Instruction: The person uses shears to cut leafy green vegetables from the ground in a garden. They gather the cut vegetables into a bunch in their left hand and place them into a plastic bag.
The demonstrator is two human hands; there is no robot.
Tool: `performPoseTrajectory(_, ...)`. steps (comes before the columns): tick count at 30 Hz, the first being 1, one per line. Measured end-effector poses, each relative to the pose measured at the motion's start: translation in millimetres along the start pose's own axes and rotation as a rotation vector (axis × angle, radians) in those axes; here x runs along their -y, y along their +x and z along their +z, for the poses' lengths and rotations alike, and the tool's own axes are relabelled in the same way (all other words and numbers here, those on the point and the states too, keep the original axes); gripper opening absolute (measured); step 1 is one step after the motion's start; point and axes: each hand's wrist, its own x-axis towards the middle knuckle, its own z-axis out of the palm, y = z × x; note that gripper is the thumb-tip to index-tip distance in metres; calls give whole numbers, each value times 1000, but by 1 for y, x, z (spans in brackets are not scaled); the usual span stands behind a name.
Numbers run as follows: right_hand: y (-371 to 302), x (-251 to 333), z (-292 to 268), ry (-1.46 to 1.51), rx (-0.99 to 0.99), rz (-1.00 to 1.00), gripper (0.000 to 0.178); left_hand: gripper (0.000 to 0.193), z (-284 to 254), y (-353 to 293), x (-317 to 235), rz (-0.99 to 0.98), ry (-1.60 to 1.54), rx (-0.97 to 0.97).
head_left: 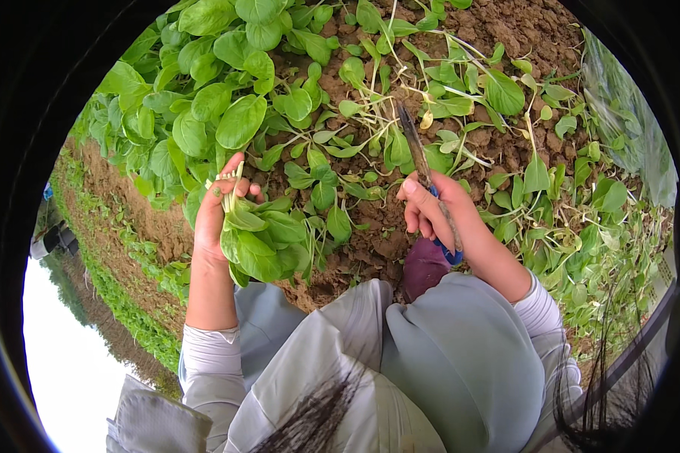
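Note:
My left hand [213, 215] grips a bunch of cut leafy greens [258, 240], pale stem ends up by the fingers and leaves hanging down. My right hand [434, 211] is closed around a knife with a blue handle [447, 249]. Its dark, soil-stained blade [413, 142] points away from me over the bed. Green seedlings [211, 98] grow thick in the brown soil [521, 30] ahead, and loose cut plants [370, 113] lie scattered between my hands.
My knees in grey trousers [431, 355] fill the lower middle, with a purple shoe tip [425, 264] by the soil. A furrow with low weeds [121, 279] runs on the left. A clear plastic sheet [627, 113] lies at the right edge.

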Motion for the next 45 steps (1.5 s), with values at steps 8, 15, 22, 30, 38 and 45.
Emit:
performPoseTrajectory(8, 4, -5, 3, -28, 19, 29, 31, 27, -47, 6, 32, -71, 1458, -219)
performPoseTrajectory(15, 3, -8, 3, -75, 31, 30, 31, 37, -70, 24, 92, 46, 1696, -212)
performPoseTrajectory(22, 3, -6, 6, -87, 36, 25, 26, 42, -91, 37, 116, -124, 1460, -444)
performPoseTrajectory(30, 1, -3, 5, -99, 45, 39, 23, 27, -71, 15, 43, -474, 629, -383)
performPoseTrajectory(38, -4, 2, 7, -258, 282, -5, 34, 28, -4, -19, 12, -374, 568, -144)
performPoseTrajectory(45, -2, -7, 9, -690, 329, -201, 35, 14, 44, -8, 26, -277, 525, 32)
